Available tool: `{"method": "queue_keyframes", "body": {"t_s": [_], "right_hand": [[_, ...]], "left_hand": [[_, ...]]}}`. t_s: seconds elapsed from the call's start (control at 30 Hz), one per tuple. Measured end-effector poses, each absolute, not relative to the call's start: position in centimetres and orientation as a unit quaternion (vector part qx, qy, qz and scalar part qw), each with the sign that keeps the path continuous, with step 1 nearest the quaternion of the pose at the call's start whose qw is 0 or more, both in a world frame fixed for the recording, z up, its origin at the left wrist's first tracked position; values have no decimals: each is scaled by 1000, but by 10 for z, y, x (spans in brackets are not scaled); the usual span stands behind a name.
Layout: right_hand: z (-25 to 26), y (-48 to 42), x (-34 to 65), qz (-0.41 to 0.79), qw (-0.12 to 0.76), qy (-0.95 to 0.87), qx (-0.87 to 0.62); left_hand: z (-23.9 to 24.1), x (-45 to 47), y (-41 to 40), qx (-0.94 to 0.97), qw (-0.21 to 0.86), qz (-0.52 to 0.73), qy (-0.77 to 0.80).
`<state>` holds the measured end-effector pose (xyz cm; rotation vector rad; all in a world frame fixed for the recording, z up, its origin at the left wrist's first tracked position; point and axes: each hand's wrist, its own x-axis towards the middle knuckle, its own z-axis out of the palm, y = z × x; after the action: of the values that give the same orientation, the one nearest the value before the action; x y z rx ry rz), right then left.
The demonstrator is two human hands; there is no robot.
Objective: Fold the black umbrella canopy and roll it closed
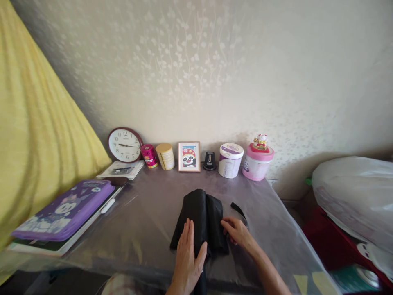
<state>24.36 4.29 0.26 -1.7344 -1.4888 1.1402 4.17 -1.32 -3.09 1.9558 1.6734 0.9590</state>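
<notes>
A black folding umbrella (200, 209) lies on the table with its fabric gathered in loose folds. Its lower end runs toward me, partly hidden behind my left hand. My left hand (189, 256) rests on the fabric's left part, fingers stretched out and thumb apart. At the right edge of the folds, my right hand (236, 231) is closed with thumb and fingertips pinching the fabric. A black strap (238, 211) sticks out just beyond my right hand, curving over the tabletop.
Along the wall stand a clock (125, 144), a pink can (149, 156), a yellow-lidded tub (165, 156), a picture frame (189, 157), a black stand (209, 161), a white tub (230, 160) and a pink tub (257, 164). A purple case (66, 209) lies left on the table (147, 217).
</notes>
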Motion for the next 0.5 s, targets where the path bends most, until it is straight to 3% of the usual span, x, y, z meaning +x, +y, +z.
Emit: {"method": "queue_keyframes", "body": {"t_s": [0.13, 0.27, 0.37, 0.5], "right_hand": [[8, 38, 236, 309, 265, -627, -664], [14, 33, 230, 154, 149, -654, -726], [18, 33, 228, 132, 93, -664, -730], [21, 41, 228, 144, 83, -654, -738]], "left_hand": [[-30, 42, -15, 698, 197, 343, 596], [-29, 42, -15, 702, 194, 340, 596], [-30, 42, -14, 704, 192, 333, 597], [-29, 43, -13, 702, 193, 341, 595]]}}
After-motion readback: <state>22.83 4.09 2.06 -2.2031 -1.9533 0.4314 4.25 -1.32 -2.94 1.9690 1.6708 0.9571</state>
